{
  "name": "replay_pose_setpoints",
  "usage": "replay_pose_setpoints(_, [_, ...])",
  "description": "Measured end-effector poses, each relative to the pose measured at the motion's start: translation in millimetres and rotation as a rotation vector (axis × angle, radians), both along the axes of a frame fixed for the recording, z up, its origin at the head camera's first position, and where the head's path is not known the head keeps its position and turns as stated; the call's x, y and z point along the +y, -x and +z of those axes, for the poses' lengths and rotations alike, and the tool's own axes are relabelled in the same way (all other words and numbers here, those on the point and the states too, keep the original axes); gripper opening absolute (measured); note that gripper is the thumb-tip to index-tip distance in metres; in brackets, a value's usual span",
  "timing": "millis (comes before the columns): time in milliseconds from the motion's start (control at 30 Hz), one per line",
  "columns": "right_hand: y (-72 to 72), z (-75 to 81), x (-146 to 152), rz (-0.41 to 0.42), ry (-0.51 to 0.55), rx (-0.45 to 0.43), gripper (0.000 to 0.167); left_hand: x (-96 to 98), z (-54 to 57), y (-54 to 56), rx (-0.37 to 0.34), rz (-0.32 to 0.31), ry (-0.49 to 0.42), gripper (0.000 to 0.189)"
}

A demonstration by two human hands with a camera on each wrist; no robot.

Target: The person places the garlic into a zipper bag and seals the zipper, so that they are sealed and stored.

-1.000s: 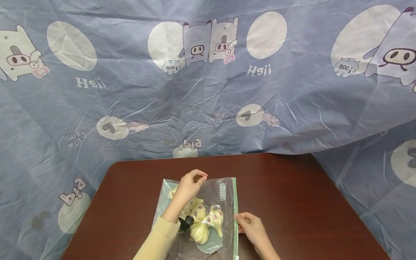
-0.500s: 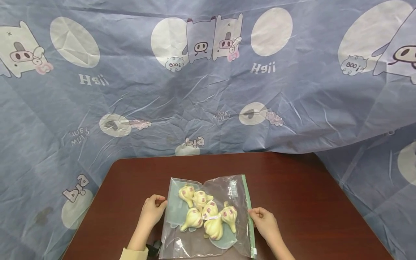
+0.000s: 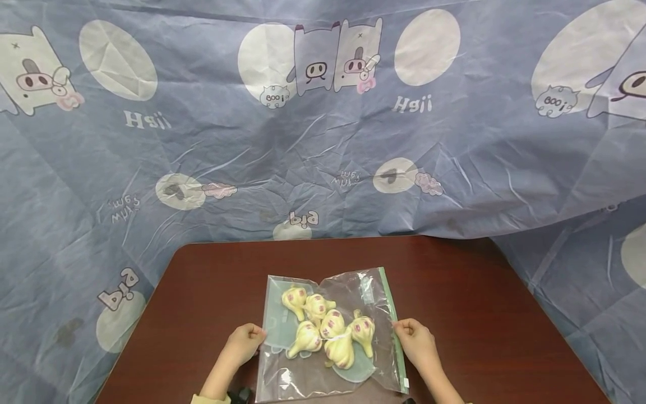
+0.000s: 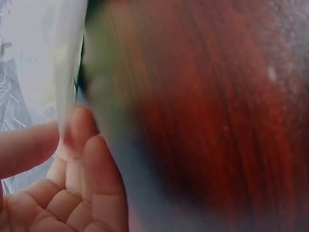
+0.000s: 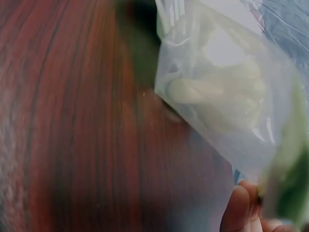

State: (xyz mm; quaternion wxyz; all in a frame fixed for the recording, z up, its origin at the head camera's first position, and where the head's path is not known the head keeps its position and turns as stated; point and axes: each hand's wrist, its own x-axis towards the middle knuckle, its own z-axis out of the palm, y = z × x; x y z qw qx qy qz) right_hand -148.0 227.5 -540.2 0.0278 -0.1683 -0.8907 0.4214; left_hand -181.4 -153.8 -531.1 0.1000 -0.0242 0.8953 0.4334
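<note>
A clear zip bag point(image 3: 298, 380) with a green zip strip point(image 3: 392, 314) along its right side holds several garlic bulbs point(image 3: 339, 352), pale yellow with purple marks. My left hand point(image 3: 244, 342) pinches the bag's left edge between thumb and fingers; the left wrist view shows the film between the fingertips of that hand point(image 4: 72, 179). On the opposite side, my right hand point(image 3: 418, 343) pinches the green strip. In the right wrist view a blurred garlic bulb point(image 5: 217, 94) shows through the film, and only the fingers point(image 5: 239, 205) of my right hand appear at the lower corner.
The bag is over a dark red-brown wooden table point(image 3: 217, 280) with rounded far corners. Behind and beside the table hangs a blue printed sheet point(image 3: 303, 146). A white slider point(image 3: 406, 384) sits at the strip's near end.
My left hand has come back from across the bag to its left edge and now pinches it. The bag has shifted right, with my right hand still on its strip.
</note>
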Motion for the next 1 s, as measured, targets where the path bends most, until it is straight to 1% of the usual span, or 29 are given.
replay_pose_setpoints(133, [1.0, -2.6, 0.5, 0.013, -0.031, 0.027, 0.025, -0.4, -1.7, -0.7, 0.018, 0.011, -0.028, 0.015])
replay_pose_setpoints(333, [0.2, -8.0, 3.0, 0.038, -0.123, 0.088, 0.023, 2.4, -3.6, -0.9, 0.058, 0.054, -0.026, 0.014])
replay_pose_setpoints(467, [1.3, -13.7, 4.9, 0.029, -0.213, 0.164, 0.016, 5.4, -5.1, -1.2, 0.089, 0.066, -0.053, 0.014])
replay_pose_setpoints(600, [2.2, -18.0, 7.2, 0.026, -0.284, 0.255, 0.013, 8.1, -7.1, -1.2, 0.090, 0.077, -0.070, 0.014])
replay_pose_setpoints(667, [2.3, -18.9, 8.5, 0.032, -0.304, 0.272, 0.013, 9.1, -8.4, -1.2, 0.089, 0.079, -0.076, 0.014])
replay_pose_setpoints(767, [2.5, -18.8, 10.3, 0.033, -0.299, 0.249, 0.015, 10.2, -10.4, -1.1, 0.075, 0.090, -0.089, 0.013])
replay_pose_setpoints(900, [2.0, -16.5, 11.4, 0.026, -0.264, 0.183, 0.019, 10.7, -12.6, -1.1, 0.084, 0.095, -0.084, 0.013])
replay_pose_setpoints(1000, [1.3, -14.7, 11.5, 0.022, -0.253, 0.161, 0.021, 10.5, -14.5, -1.5, 0.101, 0.094, -0.060, 0.013])
